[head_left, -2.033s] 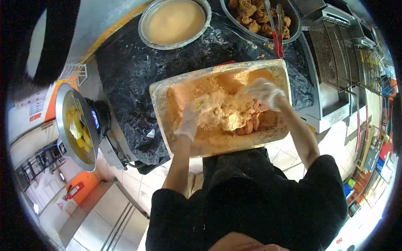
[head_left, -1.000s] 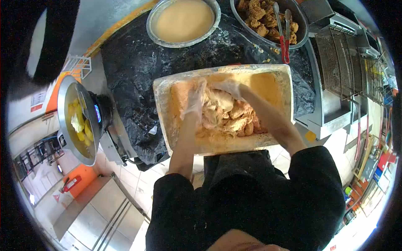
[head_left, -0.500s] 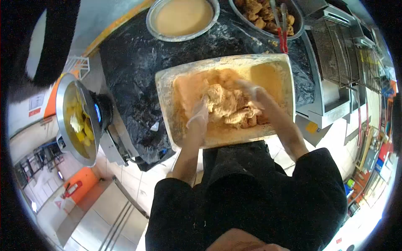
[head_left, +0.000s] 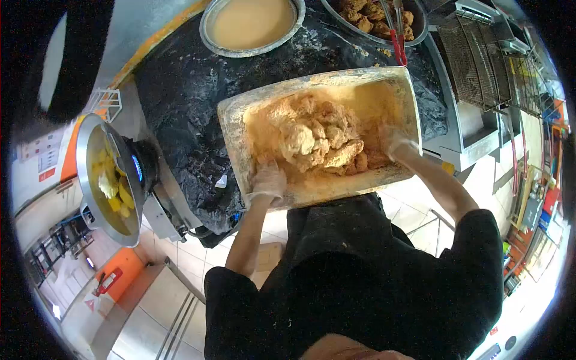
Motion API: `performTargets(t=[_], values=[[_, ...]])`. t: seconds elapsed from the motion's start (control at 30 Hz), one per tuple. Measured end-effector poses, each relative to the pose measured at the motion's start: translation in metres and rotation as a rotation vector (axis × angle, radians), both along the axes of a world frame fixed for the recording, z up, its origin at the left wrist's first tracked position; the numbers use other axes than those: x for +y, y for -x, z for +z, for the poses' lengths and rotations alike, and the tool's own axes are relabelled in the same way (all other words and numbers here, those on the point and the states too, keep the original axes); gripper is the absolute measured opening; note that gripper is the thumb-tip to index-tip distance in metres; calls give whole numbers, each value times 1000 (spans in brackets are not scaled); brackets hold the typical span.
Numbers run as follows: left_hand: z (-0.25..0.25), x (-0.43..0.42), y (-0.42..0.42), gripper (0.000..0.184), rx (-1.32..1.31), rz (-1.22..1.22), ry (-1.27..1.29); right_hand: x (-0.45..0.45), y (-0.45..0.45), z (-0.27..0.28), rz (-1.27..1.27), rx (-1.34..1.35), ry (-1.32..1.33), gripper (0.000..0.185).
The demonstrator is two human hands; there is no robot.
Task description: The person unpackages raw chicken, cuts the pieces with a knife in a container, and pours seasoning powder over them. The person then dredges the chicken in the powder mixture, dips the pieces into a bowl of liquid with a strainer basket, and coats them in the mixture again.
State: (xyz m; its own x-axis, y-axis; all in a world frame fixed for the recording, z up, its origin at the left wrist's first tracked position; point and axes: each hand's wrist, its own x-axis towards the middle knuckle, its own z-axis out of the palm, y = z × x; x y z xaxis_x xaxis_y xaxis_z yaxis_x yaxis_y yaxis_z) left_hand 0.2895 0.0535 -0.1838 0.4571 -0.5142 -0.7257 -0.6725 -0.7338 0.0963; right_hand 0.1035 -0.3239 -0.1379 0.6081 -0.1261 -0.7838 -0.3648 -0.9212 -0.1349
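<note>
A flour-dusted rectangular tub [head_left: 231, 150] holds a heap of coated chicken pieces [head_left: 318, 138] in yellowish flour. Inside its near left corner, my left hand [head_left: 269, 180], in a clear glove, rests by the flour left of the heap. Its fingers are stretched out, with nothing seen in them. My right hand [head_left: 402, 145], also gloved, is at the tub's right side, apart from the heap. Motion smears its fingers, so their pose is unclear.
A bowl of pale batter [head_left: 255, 24] stands behind the tub. At the back right is a bowl of fried chicken [head_left: 369, 21] with red-handled tongs [head_left: 398, 48]. A pan of yellow pieces [head_left: 114, 180] sits over a blue flame [head_left: 137, 168] at left. Fryer baskets [head_left: 471, 60] are at right.
Both hands have moved apart from the chicken heap, the left toward the near left corner and the right toward the right wall. The pieces now lie piled in the middle.
</note>
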Motion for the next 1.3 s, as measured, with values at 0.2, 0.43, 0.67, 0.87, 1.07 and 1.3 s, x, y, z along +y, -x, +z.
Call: performTargets(t=[0.2,0.43,0.67,0.87,1.07,1.3], values=[[57,-41,12,46,440,175,-32,33,41,-15,-1089,45,-542,62],[42,-62,25,45,683,659,435,75,-33,-20,-1365,21,-1082,59],[41,-81,24,50,714,806,703,88,-50,47,-961,-230,-738,44],[38,-26,19,58,107,563,519,22,-35,28,-1260,-620,-977,40],[19,-46,-22,65,-125,329,312,10,-111,-10,-1416,-195,-1139,64],[38,-85,-21,65,186,372,530,57,-114,-18,-1004,-199,-988,47]])
